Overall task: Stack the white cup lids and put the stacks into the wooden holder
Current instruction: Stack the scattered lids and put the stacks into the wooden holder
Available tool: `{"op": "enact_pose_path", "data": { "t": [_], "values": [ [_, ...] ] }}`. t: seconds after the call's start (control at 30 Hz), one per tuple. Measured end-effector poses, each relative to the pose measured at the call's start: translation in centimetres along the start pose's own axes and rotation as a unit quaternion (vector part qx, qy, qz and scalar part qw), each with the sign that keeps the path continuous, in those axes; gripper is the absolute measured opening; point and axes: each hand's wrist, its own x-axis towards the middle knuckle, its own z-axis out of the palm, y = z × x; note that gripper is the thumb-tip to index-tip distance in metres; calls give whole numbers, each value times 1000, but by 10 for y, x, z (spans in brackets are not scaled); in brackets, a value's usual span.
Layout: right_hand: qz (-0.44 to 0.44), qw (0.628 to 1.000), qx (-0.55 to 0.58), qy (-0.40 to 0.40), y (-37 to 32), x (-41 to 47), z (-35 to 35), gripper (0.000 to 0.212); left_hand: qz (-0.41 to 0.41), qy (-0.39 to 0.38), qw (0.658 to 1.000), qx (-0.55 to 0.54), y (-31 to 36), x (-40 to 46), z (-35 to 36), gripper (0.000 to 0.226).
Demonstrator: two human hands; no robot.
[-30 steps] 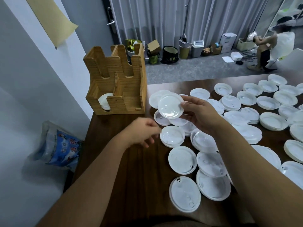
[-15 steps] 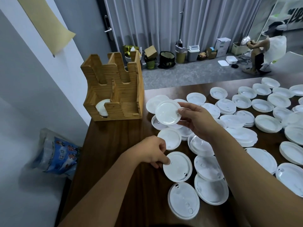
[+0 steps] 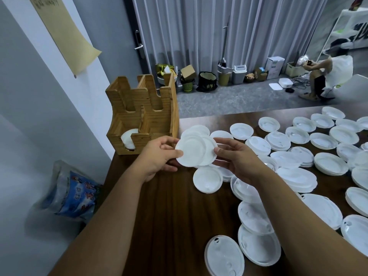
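Above the brown table I hold two white cup lids, overlapping. My left hand grips the front lid by its left edge. My right hand pinches the rear lid at its right edge. The wooden holder stands at the table's far left corner, just left of my hands, with a small stack of lids in its front left slot. Several loose lids and low stacks cover the table to the right and toward me.
A grey wall runs along the table's left edge, with a blue printed plastic bag on the floor beside it. Beyond the table's far edge are bins and boxes against a curtain, and a person crouches at the far right.
My left hand picked a lid off the table and raised it against the lid in my right hand. The view has tilted up slightly.
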Motion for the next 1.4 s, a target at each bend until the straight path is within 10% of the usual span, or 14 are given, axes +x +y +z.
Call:
{"op": "enact_pose_path", "data": {
  "t": [0.9, 1.4],
  "values": [
    [20, 999, 3, -29, -9, -1, 9, 32, 101, 91, 987, 89, -2, 7, 34, 32],
    [36, 998, -37, -45, -6, 9, 23, 35, 85, 17, 996, 30, -3, 3, 21, 35]
  ]
}}
